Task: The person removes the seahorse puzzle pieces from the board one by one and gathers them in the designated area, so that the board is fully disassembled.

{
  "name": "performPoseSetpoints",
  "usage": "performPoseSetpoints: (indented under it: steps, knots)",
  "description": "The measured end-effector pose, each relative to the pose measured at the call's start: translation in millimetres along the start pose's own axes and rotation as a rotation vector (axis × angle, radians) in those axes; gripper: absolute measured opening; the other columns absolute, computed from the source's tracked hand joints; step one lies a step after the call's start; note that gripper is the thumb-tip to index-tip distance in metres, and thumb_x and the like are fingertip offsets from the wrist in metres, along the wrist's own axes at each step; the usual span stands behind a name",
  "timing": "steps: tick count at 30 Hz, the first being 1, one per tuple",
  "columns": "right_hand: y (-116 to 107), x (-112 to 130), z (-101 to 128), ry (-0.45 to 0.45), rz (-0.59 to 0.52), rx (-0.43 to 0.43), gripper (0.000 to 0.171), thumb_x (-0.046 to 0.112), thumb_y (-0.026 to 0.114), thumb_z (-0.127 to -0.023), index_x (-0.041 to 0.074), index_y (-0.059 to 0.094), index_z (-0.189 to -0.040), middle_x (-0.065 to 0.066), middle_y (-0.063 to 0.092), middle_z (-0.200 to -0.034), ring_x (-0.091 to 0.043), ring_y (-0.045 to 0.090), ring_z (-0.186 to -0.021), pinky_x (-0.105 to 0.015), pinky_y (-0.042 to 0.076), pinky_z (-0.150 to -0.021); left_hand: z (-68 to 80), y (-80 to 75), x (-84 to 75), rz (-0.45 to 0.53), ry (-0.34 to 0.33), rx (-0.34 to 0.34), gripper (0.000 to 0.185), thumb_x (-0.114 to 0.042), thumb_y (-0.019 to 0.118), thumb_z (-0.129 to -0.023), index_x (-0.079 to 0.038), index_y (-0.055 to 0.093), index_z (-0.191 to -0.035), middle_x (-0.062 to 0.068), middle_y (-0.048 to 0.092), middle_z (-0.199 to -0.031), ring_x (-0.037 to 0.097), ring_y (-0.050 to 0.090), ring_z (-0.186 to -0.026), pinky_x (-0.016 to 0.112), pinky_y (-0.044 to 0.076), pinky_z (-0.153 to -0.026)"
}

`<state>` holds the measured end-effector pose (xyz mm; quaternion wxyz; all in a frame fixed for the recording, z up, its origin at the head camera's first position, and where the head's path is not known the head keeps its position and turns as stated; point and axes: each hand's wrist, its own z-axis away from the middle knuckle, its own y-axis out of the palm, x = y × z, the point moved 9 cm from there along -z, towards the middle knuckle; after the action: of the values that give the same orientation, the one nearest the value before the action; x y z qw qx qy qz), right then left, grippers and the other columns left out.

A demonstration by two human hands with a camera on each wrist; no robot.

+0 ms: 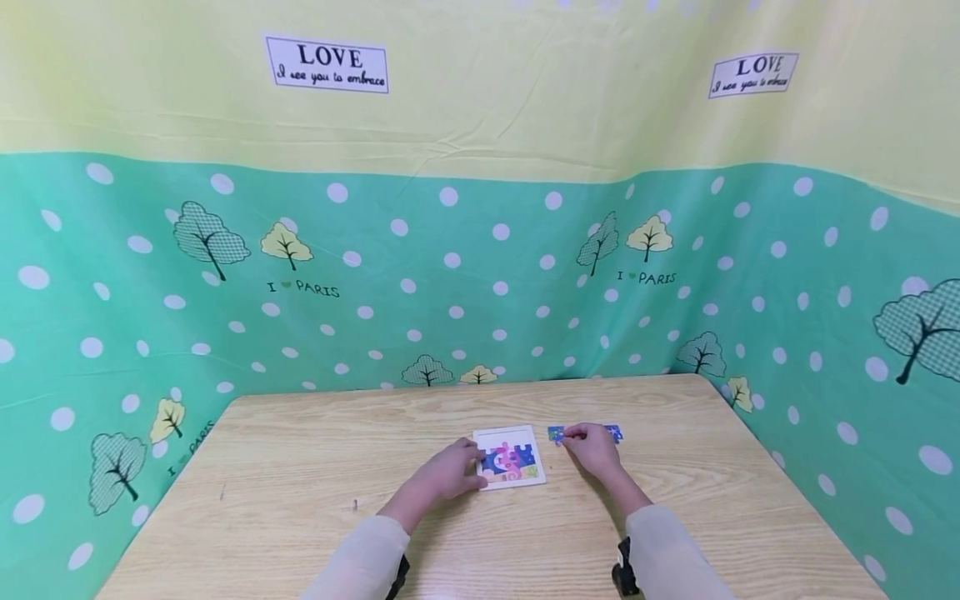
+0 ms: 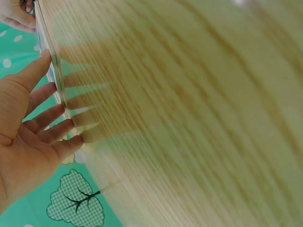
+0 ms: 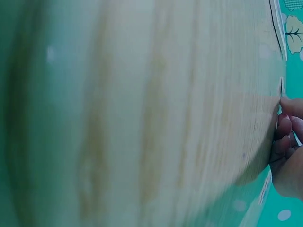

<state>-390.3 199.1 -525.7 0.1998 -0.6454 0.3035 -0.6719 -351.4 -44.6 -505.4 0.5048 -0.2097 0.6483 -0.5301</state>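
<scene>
A white-framed jigsaw puzzle point(image 1: 512, 460) lies on the table, partly filled with a pink cartoon figure on dark blue. My left hand point(image 1: 452, 472) rests at its left edge; in the left wrist view the fingers point(image 2: 52, 132) of that hand point(image 2: 28, 118) are spread and nearly straight against the frame's side point(image 2: 57, 78). To the right of the frame, my right hand point(image 1: 594, 448) pinches a blue-green puzzle piece point(image 1: 556, 433) between thumb and forefinger. Another blue piece point(image 1: 614, 432) shows behind this hand. In the right wrist view the right hand point(image 3: 289, 142) sits at the right edge, its other fingers curled.
The pale wooden table point(image 1: 300, 467) extends around both hands. A small dark mark or bit point(image 1: 356, 505) is on its left part. Green and yellow printed curtains point(image 1: 420, 275) hang behind the table and along its sides.
</scene>
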Motion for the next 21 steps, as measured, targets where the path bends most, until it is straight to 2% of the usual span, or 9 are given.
performPoseSetpoints:
  steps: [21]
  knots:
    - [-2.0, 2.7, 4.2, 0.008, 0.001, 0.006, 0.016, 0.011, 0.064, -0.084, 0.003, 0.069, -0.097, -0.011, 0.067, -0.095, -0.023, 0.062, -0.087, -0.040, 0.054, -0.078, 1.5, -2.4, -2.6, 0.005, 0.006, -0.003, 0.049, -0.032, 0.069, -0.083, -0.005, 0.059, -0.123, 0.014, 0.053, -0.127, 0.032, 0.052, -0.119, 0.045, 0.042, -0.104]
